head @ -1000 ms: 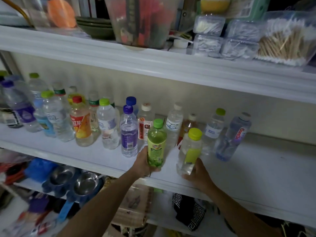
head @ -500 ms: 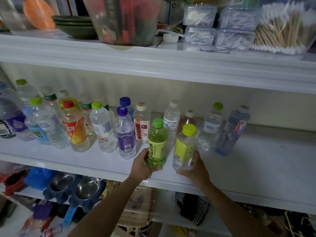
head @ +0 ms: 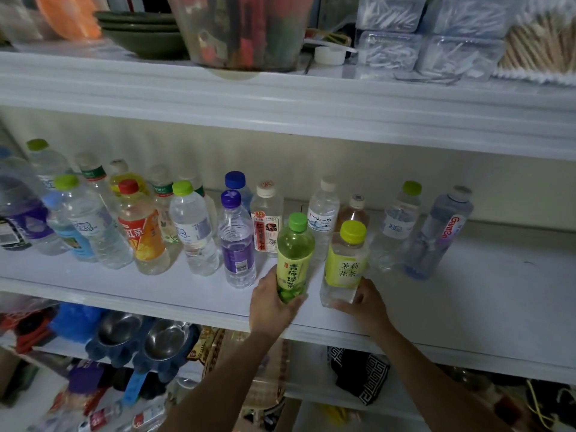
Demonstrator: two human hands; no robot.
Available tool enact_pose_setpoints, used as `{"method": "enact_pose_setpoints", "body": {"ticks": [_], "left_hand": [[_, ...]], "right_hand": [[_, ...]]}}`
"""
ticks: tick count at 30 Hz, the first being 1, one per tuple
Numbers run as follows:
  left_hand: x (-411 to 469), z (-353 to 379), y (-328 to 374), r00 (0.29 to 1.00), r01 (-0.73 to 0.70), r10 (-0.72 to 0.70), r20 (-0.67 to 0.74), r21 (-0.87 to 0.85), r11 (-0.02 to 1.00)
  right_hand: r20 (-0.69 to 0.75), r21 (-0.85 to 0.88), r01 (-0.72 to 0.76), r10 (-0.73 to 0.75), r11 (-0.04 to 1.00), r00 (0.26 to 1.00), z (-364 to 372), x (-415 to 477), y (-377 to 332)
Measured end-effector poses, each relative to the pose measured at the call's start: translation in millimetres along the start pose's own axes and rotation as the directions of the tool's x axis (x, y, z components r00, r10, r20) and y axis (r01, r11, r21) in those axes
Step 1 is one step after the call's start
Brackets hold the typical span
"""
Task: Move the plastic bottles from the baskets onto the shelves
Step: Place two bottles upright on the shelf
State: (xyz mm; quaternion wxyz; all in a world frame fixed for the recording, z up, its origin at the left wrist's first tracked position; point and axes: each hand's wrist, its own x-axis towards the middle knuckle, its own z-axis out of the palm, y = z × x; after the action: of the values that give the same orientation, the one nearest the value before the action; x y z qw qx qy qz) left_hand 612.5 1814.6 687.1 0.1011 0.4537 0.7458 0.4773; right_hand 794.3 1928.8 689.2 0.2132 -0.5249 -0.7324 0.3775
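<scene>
Left hand (head: pixel 271 302): fingers curled round the base of the green bottle (head: pixel 295 251)
Right hand (head: pixel 364 302): fingers wrapped round the base of the yellow bottle (head: pixel 345 266)
Both bottles: upright, just beside each other, near the shelf (head: pixel 483 294) front
Behind: row (head: pixel 193 229) of other bottles

A home storeroom is indicated: white shelves (head: pixel 467 291) are seen crammed with bottles (head: pixel 193 232), stacked bowls (head: pixel 140 35), swab boxes (head: pixel 389 48), pet bowls (head: pixel 165 338).
</scene>
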Motion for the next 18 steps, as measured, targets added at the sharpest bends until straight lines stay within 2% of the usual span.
{"method": "enact_pose_setpoints", "body": {"ticks": [7, 18], "left_hand": [[2, -2, 4, 0.984, 0.157, -0.164, -0.064, -0.104, 0.982], [6, -18, -2, 0.987, 0.158, -0.158, 0.031, -0.009, 0.987]], "right_hand": [[-0.053, -0.148, -0.037, 0.029, 0.988, 0.998, 6, -5, -17], [-0.055, -0.157, -0.073, 0.065, 0.985, 0.996, 10, -9, -25]]}}
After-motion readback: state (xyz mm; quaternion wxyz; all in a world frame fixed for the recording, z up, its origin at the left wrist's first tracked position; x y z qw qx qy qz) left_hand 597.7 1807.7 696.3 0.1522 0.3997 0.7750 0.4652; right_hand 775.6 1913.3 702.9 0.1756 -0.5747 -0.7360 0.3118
